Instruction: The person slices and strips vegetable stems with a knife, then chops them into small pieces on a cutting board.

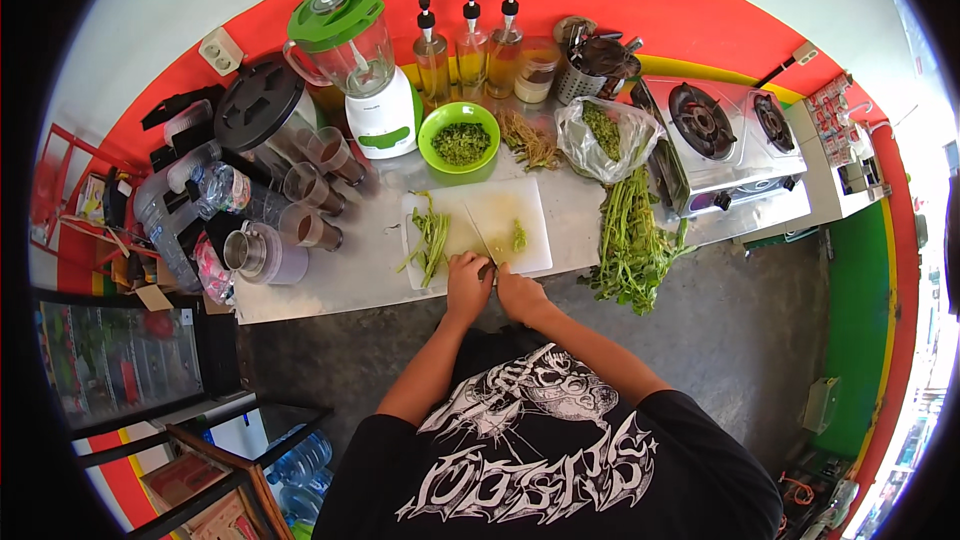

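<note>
A knife (478, 227) lies over the white cutting board (535, 210), its blade pointing away from me. At the board's near edge, my right hand (520, 295) is closed around the handle end. Right beside it, my left hand (466, 285) has its fingers curled in against the knife's base; what they hold, if anything, is hidden. Cut green stalks (432, 240) lie on the board's left part. A small heap of chopped greens (519, 234) sits right of the blade. Behind the board stands a green bowl (460, 168) of chopped greens.
Leafy stalks (630, 250) hang over the table's front edge, beside a plastic bag (610, 165) of greens. A gas stove (725, 175) stands at right. At back are a blender (378, 110) and pump bottles (431, 65); cups (310, 228) and a jar (262, 253) stand left.
</note>
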`<state>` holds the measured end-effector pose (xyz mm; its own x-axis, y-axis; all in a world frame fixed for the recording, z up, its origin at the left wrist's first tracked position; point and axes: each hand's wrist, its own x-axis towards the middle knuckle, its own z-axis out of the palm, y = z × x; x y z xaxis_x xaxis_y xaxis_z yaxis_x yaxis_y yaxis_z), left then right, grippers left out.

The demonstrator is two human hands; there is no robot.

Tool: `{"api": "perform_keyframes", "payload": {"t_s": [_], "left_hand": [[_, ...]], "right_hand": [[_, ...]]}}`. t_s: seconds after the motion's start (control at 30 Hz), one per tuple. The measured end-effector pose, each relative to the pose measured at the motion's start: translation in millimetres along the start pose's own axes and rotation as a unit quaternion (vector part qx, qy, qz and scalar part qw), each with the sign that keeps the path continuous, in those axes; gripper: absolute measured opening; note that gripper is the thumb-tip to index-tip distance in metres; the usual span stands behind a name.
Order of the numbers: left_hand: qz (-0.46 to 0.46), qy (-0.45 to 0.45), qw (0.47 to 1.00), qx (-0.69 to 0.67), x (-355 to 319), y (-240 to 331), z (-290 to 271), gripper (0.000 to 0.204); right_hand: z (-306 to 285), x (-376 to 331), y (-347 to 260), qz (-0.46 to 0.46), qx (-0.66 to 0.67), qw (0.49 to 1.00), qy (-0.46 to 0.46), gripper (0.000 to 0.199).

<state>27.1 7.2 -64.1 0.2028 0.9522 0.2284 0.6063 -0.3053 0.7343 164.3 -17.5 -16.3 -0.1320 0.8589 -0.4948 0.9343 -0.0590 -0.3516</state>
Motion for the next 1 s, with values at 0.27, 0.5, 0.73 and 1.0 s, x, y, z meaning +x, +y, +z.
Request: {"api": "perform_keyframes", "payload": {"t_s": [0.27,0.5,0.73,1.0], "left_hand": [[-0.011,-0.007,1.000,-0.006,2,6,-6,0.009],[-0.051,0.006,0.997,-0.066,4,-10,-5,0.008],[-0.062,0.007,0.995,-0.075,2,-13,-5,0.008],[-0.078,-0.018,0.990,-0.117,12,-3,-30,0.011]], "right_hand": [[-11,23,5,-0.025,0.002,0.999,-0.024,0.025],[-2,2,11,-0.018,0.057,0.998,0.017,0.030],[10,1,21,-0.031,0.036,0.999,-0.002,0.032],[-5,13,47,0.050,0.062,0.994,0.073,0.037]]}}
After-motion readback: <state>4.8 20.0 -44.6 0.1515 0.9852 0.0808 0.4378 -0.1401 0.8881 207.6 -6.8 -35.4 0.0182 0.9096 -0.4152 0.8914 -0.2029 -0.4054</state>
